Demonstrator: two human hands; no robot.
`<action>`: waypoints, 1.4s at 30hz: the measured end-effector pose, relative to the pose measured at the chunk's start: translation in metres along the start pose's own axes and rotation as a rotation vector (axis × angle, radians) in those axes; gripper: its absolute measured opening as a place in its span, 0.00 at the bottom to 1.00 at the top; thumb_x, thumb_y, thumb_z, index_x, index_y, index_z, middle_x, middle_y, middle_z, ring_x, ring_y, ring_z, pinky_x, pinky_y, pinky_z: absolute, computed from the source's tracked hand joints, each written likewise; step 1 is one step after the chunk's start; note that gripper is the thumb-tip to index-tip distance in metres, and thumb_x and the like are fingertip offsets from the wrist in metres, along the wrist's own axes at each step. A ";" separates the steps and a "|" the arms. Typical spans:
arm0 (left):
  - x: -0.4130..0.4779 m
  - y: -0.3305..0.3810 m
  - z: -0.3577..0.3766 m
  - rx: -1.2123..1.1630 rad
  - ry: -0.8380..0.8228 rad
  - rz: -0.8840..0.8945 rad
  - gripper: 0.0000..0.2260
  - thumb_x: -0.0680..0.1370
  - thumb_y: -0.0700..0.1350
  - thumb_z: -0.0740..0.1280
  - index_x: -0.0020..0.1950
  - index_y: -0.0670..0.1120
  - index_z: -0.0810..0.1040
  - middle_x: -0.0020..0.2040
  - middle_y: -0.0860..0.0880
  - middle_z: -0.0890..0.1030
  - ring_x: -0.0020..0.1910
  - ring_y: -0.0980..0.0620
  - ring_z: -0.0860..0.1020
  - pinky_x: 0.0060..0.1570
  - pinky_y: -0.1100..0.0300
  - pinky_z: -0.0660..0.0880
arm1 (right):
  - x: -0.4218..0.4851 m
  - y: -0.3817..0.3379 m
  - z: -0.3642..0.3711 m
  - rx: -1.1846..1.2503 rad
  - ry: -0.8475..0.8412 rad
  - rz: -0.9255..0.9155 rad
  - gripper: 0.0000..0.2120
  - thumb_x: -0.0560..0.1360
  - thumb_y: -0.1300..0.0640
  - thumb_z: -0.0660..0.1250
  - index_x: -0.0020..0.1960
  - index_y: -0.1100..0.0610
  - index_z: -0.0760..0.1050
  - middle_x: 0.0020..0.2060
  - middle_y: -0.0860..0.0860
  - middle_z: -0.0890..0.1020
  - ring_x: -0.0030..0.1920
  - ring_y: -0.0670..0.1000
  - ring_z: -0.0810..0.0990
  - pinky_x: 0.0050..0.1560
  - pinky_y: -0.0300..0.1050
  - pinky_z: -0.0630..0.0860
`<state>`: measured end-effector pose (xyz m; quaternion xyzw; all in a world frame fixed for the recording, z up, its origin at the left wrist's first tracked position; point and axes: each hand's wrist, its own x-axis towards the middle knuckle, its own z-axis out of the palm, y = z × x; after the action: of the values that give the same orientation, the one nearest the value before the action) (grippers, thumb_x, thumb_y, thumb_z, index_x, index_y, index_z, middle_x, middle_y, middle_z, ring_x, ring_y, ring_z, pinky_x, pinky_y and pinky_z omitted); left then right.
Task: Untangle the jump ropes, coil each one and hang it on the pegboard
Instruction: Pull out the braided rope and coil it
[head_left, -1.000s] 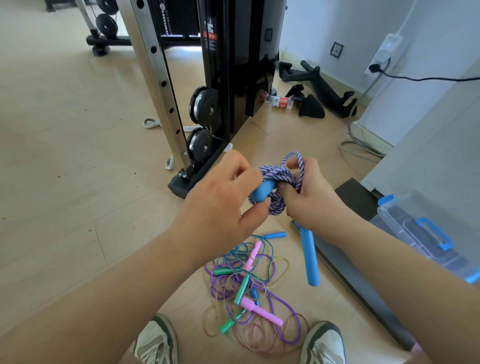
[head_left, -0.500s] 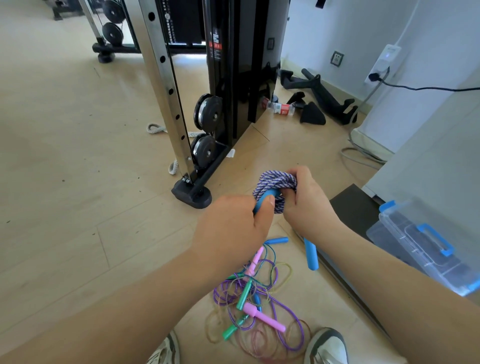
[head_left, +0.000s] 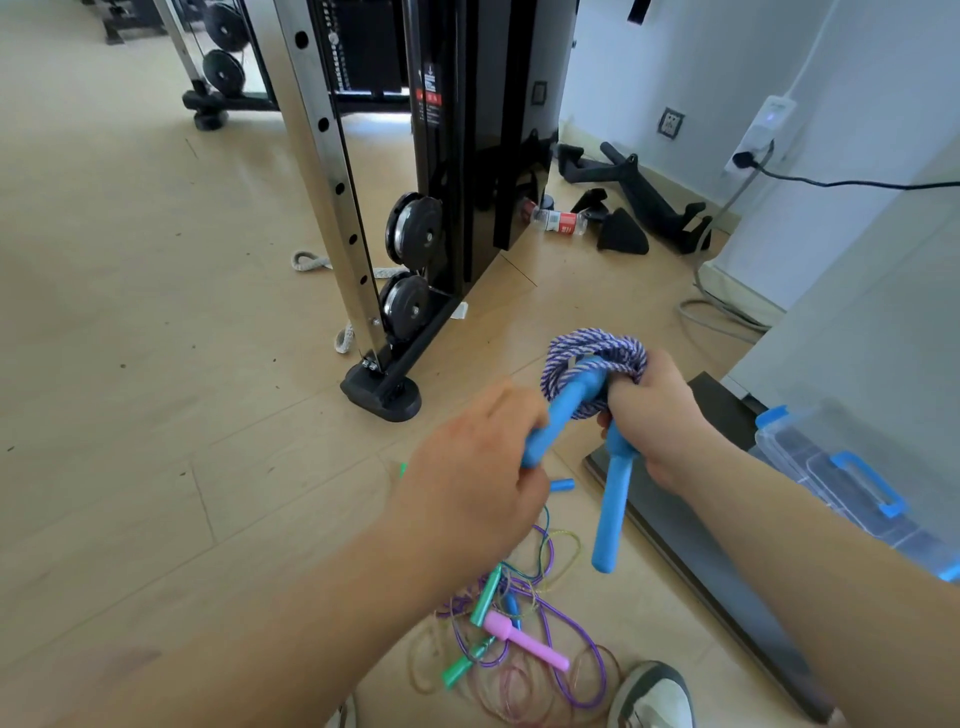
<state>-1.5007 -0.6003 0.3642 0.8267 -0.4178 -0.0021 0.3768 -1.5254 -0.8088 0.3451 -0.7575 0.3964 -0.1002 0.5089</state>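
Head view: purple-white rope (head_left: 597, 356) wound into a tight coil, centre-right of frame. Left hand (head_left: 475, 491) grips one blue handle (head_left: 563, 413), fingers curled round it. Right hand (head_left: 657, 415) clamps the rope; second handle (head_left: 613, 512) hangs below. Tangle (head_left: 519, 644) lower centre.

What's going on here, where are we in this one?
A person holds a coiled purple-and-white jump rope. The right hand grips its coils, one blue handle hanging below; the left hand grips the other blue handle. A tangled pile of thin ropes lies on the floor by the shoes. No pegboard is in view.
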 end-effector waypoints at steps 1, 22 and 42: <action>0.003 -0.002 -0.001 -0.037 -0.056 -0.154 0.14 0.72 0.39 0.68 0.53 0.52 0.71 0.49 0.56 0.73 0.45 0.50 0.76 0.44 0.49 0.78 | -0.003 -0.003 0.000 -0.003 -0.009 -0.028 0.12 0.76 0.64 0.56 0.59 0.63 0.71 0.39 0.58 0.77 0.33 0.54 0.76 0.29 0.45 0.74; 0.028 -0.018 -0.021 -0.477 -0.191 -0.675 0.08 0.79 0.43 0.73 0.49 0.39 0.79 0.44 0.35 0.84 0.32 0.47 0.86 0.35 0.53 0.85 | -0.035 -0.021 0.001 -0.055 -0.272 -0.207 0.05 0.73 0.62 0.70 0.49 0.57 0.80 0.34 0.54 0.81 0.32 0.50 0.78 0.36 0.48 0.77; 0.028 -0.027 -0.008 -0.173 -0.140 -0.397 0.07 0.75 0.56 0.73 0.50 0.56 0.82 0.38 0.55 0.84 0.38 0.60 0.81 0.41 0.57 0.78 | -0.048 -0.031 -0.003 -0.207 -0.488 -0.236 0.07 0.78 0.59 0.66 0.43 0.60 0.78 0.31 0.48 0.80 0.30 0.47 0.78 0.33 0.39 0.74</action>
<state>-1.4611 -0.6046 0.3618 0.8550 -0.2704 -0.1696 0.4087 -1.5438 -0.7722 0.3852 -0.8480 0.1793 0.0675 0.4941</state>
